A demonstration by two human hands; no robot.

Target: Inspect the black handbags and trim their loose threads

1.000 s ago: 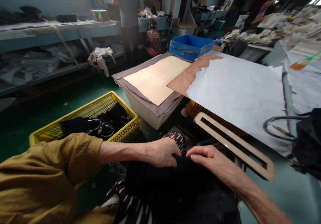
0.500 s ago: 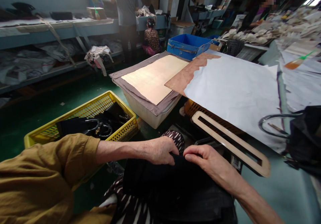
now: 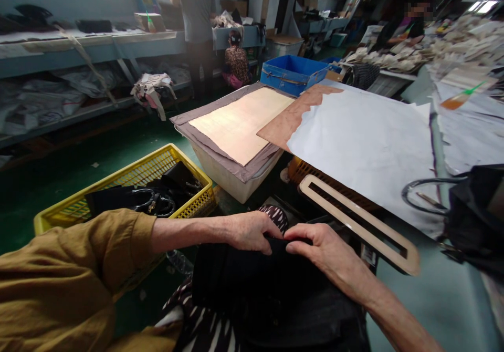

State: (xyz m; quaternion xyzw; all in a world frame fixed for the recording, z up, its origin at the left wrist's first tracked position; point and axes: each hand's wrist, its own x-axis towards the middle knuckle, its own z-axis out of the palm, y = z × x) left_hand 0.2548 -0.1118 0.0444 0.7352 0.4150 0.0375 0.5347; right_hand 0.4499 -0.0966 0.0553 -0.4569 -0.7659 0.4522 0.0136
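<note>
A piece of black fabric lies across my lap, over a black-and-white patterned garment. My left hand is closed on its far edge, fingers curled over the cloth. My right hand meets it from the right, thumb and fingers pinching the same edge. The two hands touch at the fingertips. A long wooden template with a slot cut through it lies just beyond my right hand, on the table edge.
A yellow plastic basket with black bags and metal rings stands at my left on the green floor. A white tub covered by a tan board and a table with white paper are ahead. A black bag sits right. People stand by far shelves.
My two hands have drawn together along the fabric's edge until the fingertips touch. The view has drifted slightly right.
</note>
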